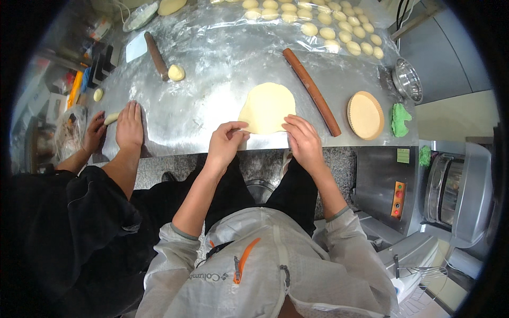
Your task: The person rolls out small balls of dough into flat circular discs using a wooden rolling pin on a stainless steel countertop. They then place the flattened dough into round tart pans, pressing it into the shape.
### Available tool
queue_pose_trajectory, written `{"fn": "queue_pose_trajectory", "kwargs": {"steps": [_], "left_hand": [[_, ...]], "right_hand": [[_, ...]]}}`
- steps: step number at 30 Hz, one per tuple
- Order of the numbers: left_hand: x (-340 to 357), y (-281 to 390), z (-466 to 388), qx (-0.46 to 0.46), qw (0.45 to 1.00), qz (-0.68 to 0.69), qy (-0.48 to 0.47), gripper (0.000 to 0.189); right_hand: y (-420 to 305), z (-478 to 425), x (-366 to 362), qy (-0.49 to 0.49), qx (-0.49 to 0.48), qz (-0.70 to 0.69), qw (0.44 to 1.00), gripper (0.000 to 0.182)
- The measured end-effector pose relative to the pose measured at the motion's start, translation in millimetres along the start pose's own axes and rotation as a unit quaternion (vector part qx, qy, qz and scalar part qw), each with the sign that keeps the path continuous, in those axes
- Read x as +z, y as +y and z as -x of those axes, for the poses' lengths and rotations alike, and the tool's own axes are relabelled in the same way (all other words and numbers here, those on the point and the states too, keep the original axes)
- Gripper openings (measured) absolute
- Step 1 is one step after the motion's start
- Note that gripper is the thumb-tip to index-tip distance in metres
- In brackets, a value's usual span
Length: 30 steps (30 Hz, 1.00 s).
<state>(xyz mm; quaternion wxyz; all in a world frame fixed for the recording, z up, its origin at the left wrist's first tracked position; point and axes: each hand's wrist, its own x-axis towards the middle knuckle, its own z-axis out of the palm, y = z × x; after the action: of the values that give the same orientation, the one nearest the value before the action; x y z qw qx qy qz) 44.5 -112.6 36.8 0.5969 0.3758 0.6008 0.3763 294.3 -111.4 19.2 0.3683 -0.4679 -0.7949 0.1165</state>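
A flat, rolled-out sheet of pale dough (268,107) lies near the front edge of the metal worktable (214,67). My left hand (227,140) pinches its lower left edge between thumb and fingers. At the lower right edge, my right hand (303,139) grips the rim with the fingers on top and the thumb beneath. A wooden rolling pin (312,92) rests slantwise just right of the sheet. Farther right sits a round, fluted pan or mould (365,115), pale inside.
Many dough balls (327,33) lie under clear plastic at the back right. A steel bowl (407,80) and green cloth (400,120) are at the right. At left, a co-worker's hands (130,125) touch a dough strip, near another rolling pin (156,56) and a dough lump (176,72).
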Motion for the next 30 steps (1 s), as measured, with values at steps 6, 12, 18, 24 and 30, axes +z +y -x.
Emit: {"fn": "queue_pose_trajectory", "kwargs": {"steps": [6, 12, 18, 24, 30], "left_hand": [[-11.3, -1.5, -46.8, 0.192, 0.958, -0.186, 0.102, 0.017], [16.5, 34.3, -90.9, 0.064, 0.942, -0.326, 0.050, 0.020], [10.4, 33.8, -91.1, 0.099, 0.951, -0.271, 0.114, 0.018], [-1.8, 6.4, -102.3, 0.103, 0.929, -0.294, 0.201, 0.011], [31.5, 25.6, -94.6, 0.294, 0.882, -0.317, 0.185, 0.021]], "right_hand": [[-0.4, -11.3, -0.7, 0.047, 0.079, -0.076, 0.993, 0.026], [14.2, -59.0, 19.0, -0.094, 0.037, 0.088, 0.991, 0.061], [25.2, -55.7, 31.2, -0.115, 0.045, 0.141, 0.982, 0.069], [9.8, -78.7, 30.1, -0.120, 0.024, 0.168, 0.978, 0.070], [28.5, -82.8, 43.1, -0.163, 0.049, 0.135, 0.976, 0.065]]}}
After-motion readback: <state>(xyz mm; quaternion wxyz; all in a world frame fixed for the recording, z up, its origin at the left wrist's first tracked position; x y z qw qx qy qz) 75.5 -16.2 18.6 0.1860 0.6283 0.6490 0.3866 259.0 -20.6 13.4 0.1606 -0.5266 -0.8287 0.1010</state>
